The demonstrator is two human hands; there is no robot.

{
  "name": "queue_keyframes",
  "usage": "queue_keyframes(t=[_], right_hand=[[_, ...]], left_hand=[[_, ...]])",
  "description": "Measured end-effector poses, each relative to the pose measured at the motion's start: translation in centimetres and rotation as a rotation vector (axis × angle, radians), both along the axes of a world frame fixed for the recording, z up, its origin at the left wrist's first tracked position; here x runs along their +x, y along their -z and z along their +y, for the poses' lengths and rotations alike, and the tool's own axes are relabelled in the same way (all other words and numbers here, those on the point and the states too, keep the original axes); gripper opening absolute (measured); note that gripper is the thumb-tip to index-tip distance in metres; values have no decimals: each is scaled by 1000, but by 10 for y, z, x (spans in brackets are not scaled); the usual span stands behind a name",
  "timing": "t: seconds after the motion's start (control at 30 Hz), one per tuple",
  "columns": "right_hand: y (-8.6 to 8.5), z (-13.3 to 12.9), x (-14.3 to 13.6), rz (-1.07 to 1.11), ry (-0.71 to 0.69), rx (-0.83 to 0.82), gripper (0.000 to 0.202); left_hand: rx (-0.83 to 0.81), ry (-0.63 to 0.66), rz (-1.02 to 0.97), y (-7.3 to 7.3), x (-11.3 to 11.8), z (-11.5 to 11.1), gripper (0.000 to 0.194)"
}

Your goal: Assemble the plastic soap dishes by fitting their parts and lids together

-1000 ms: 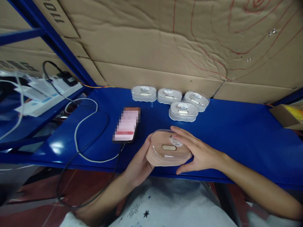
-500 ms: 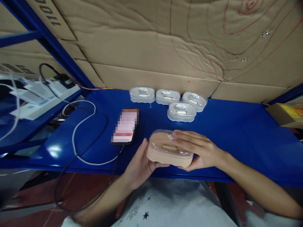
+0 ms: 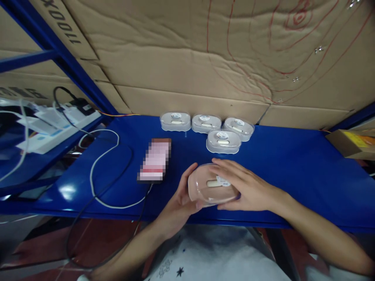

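Observation:
Between both hands, above the front of the blue shelf, is a beige oval box with a clear lid. Its lid carries a round label and a pale elongated piece, and its top tilts toward me. My left hand grips the left end, thumb along the far side. My right hand closes over the right end, its fingers lying across the lid and partly covering the label. Beyond the hands sit several whitish oval boxes with clear lids, a row with one in front.
A phone with a blurred-out screen lies left of my hands, a cable at its lower end. A white cable loops across the shelf. Power strips with plugs stand at far left, an open cardboard carton at right. Cardboard lines the back.
The held box has tipped so that its lid faces me more and its beige side shows less. My left fingers have shifted round its near left edge.

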State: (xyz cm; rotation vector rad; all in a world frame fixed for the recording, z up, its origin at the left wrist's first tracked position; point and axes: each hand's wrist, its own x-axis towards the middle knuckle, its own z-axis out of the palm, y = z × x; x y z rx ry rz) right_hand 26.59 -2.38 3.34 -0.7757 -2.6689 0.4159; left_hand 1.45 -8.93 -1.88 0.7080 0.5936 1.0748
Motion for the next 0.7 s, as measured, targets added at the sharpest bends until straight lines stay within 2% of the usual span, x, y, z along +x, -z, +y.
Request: queue_keyframes(t=[0.1,0.23,0.3,0.37,0.5,0.6,0.7], right_hand=[[-17,22,26,83,139,115,92],[-36,60,89,123,582,273,85],[-35,76,124,102,751,276,86],[-27,87,154,48,849,219,81],[-3,97,184,-57,831,-19,81],[9,100,185,-106,810,-72,88],[9,98,173,-172,798,-78,91]], left_hand=[[-6,82,-35,-5,-2,1,98],[25,145,-19,-5,-4,2,67],[58,177,-16,-3,-4,2,56],[80,198,-17,0,-4,2,52],[109,219,-15,3,-5,2,44],[128,238,-17,3,-5,2,38],[143,250,-9,1,-6,1,32]])
